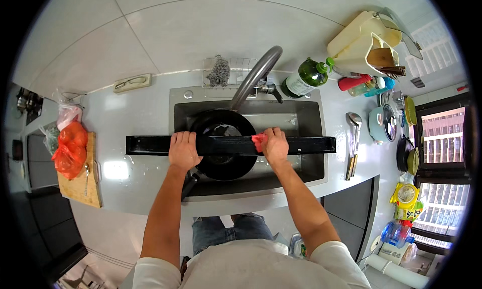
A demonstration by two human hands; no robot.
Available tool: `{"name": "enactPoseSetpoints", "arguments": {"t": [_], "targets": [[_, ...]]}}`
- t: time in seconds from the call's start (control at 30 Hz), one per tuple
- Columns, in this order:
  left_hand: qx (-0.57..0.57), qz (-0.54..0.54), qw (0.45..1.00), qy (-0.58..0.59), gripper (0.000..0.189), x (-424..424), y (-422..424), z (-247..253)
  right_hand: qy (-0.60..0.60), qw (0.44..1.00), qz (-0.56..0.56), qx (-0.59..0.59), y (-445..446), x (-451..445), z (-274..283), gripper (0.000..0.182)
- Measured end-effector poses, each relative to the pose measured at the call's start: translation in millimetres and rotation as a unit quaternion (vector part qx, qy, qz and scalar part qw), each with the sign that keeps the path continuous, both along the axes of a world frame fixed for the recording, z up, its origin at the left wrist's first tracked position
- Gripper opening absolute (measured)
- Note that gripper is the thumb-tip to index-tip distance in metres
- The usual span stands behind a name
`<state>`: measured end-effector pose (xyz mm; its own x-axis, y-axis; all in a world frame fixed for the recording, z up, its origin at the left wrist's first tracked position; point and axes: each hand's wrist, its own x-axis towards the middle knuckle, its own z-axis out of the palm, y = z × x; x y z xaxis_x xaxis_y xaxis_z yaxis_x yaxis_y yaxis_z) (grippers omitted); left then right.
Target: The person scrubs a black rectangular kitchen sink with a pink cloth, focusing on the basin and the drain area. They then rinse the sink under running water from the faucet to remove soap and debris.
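A long black trough-shaped panel (229,146) spans the sink from side to side, above a black wok (226,172). My left hand (183,150) grips the panel left of its middle. On its right part, my right hand (276,145) presses a pink-red cloth (259,141) against the panel. The wok sits in the left part of the grey sink (316,119), its handle (189,184) pointing toward me. Part of the wok is hidden under the panel. Over the sink's back edge arches a metal faucet (260,76).
A wire rack (241,72) holding a steel-wool scrubber (218,72) is behind the sink, beside a green pump bottle (305,78). To the right lie metal serving utensils (353,146) near a light-blue pot (380,125). A red plastic bag (71,149) rests on a wooden cutting board (81,193) at left.
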<state>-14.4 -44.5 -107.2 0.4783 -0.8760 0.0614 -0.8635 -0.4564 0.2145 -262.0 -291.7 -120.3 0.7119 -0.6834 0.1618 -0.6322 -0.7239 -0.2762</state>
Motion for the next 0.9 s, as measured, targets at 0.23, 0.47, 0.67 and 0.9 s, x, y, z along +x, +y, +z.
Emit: {"name": "enactPoseSetpoints", "arguments": {"t": [0.23, 0.47, 0.67, 0.9], "targets": [[0.018, -0.017, 0.999, 0.023, 0.091, 5, 9, -2, -0.077, 0.994, -0.049, 0.059, 69, 22, 32, 0.038], [0.020, -0.083, 0.995, 0.043, 0.093, 46, 38, 4, -0.047, 0.992, -0.094, 0.072, 97, 58, 18, 0.044], [0.059, -0.067, 0.995, 0.050, 0.087, 49, 31, -1, 0.007, 1.000, 0.009, 0.008, 129, 136, -4, 0.020], [0.058, -0.055, 0.993, 0.084, 0.086, 52, 36, 1, 0.096, 0.994, -0.041, -0.015, 80, 84, 7, 0.022]]}}
